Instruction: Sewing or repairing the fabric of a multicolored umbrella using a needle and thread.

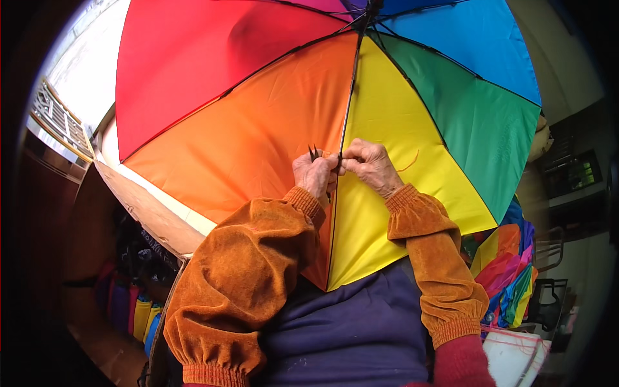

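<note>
The open rainbow umbrella (325,116) spreads in front of me with its underside facing me, its near corner coming down over my lap. One black rib (351,93) runs toward me from the dark hub (372,8) at its far end. Left of that rib lies the orange panel (245,142), with the red panel (180,77) farther left; right of it come the yellow panel (387,213), then the green panel (474,116) and the blue panel (483,48).

My left hand (314,174), just left of the rib, is closed around small dark-bladed snips (314,153), points upward, its fingertips close against the rib. My right hand (373,166) comes from the right, thumb and fingers pinched together at the rib; whether something finer sits between the fingertips, I cannot tell. A thin orange strand (413,162) lies on the yellow, right of the rib.

Rust-orange oversleeves (238,251) cover my forearms, one on each side of the rib, and dark blue cloth (354,322) covers my lap at its near end. Well to the right of the rib is a heap of multicoloured fabric (509,274), with a flat white item (512,355) nearer me. Well to its left is a brown board edge (151,209).
</note>
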A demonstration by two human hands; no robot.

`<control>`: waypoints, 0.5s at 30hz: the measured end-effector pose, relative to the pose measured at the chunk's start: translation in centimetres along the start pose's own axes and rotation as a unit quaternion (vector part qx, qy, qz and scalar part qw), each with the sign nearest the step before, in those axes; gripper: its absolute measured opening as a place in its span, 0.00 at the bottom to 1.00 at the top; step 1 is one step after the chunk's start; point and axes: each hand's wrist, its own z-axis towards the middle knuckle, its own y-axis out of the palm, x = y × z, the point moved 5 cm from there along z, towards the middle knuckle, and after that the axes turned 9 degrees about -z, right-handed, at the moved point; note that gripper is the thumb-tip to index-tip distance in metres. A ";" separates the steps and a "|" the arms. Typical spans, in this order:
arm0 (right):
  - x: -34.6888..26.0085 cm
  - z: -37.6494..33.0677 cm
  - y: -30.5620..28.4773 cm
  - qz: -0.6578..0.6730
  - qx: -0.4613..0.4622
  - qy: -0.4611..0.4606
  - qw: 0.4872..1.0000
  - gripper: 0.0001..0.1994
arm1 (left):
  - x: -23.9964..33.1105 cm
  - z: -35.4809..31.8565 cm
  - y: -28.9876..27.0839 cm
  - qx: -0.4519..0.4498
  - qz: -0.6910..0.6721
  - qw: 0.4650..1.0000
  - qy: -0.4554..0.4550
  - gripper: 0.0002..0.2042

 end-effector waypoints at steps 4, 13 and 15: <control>0.0 -2.2 -3.9 -0.305 0.038 -0.138 0.942 0.03 | 0.1 -0.8 0.5 0.027 -0.005 1.000 -0.006 0.03; 3.5 -7.2 -14.0 0.451 0.200 0.098 0.864 0.06 | 0.7 -0.8 0.1 0.030 0.059 0.997 -0.028 0.04; 5.3 -8.8 -16.9 0.437 0.226 0.127 0.861 0.06 | 1.0 -1.1 0.2 0.039 0.055 0.997 -0.026 0.04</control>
